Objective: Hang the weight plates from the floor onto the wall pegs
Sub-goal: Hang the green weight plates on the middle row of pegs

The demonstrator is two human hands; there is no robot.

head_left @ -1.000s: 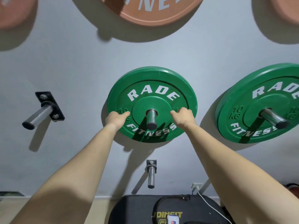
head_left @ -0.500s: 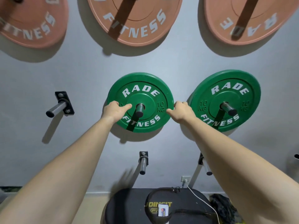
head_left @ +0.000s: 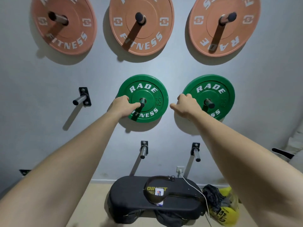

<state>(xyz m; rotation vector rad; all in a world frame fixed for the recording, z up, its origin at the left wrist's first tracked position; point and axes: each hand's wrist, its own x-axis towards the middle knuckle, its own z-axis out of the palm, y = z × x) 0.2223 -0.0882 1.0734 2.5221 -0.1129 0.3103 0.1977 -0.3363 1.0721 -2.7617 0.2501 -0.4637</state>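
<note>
left hand [head_left: 122,106] on middle green plate [head_left: 148,95], fingers curled loosely at its left edge, thumb by the peg [head_left: 142,102], right hand [head_left: 186,104] empty, fingers half curled, grasping nothing

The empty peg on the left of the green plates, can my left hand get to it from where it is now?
Probably yes. The empty peg sticks out bare from the wall, and nothing lies between it and the left hand, which rests on the middle green plate at about the same height.
</note>
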